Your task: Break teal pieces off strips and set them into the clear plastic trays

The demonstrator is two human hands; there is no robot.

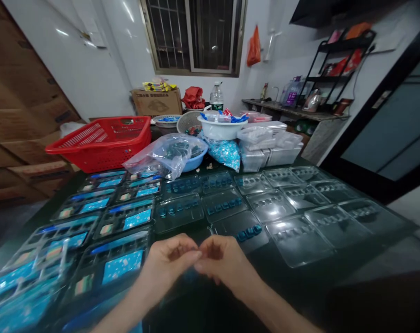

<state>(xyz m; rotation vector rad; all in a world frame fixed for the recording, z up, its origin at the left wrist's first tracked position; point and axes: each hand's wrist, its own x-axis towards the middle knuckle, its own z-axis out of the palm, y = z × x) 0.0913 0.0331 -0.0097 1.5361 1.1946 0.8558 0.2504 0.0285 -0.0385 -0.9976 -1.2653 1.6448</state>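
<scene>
My left hand and my right hand hover over the near edge of a dark table, their curled fingertips meeting. Anything small between the fingers is hidden. Closest to my right hand lies a clear blister tray holding a row of small blue pieces. Several more clear trays spread to the far right. To the left lie several black trays with blue cards, their nearest edge just beyond my left hand.
A red plastic basket, a plastic bag in a blue bowl, a white bowl and stacked clear boxes stand behind the trays. Cardboard cartons line the left wall.
</scene>
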